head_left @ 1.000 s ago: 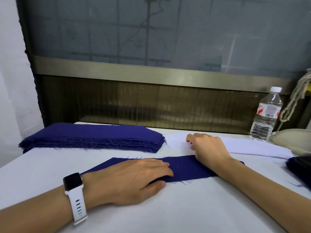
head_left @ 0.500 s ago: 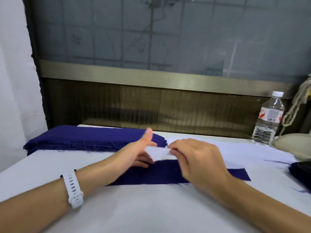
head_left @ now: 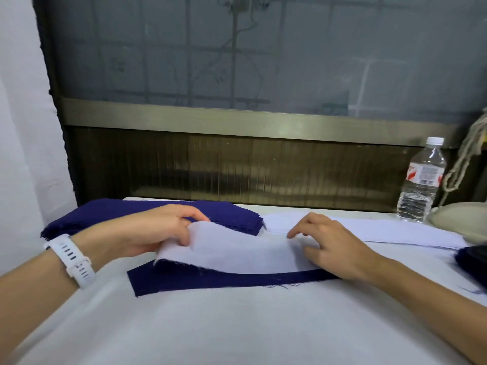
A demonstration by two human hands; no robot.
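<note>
Far left edge of the table [head_left: 237,325]: a stack of navy pieces [head_left: 105,209]. Near it, the left hand [head_left: 147,233] pinches the raised left end of the white strip [head_left: 237,251], which lies along the navy strip [head_left: 210,281] at mid-table. The right hand [head_left: 334,248], fingers spread, rests its fingertips on the strip's right part. Behind it: a stack of white strips [head_left: 395,231]. Far right corner: a capped water bottle [head_left: 421,180] holding clear liquid, level unclear.
</note>
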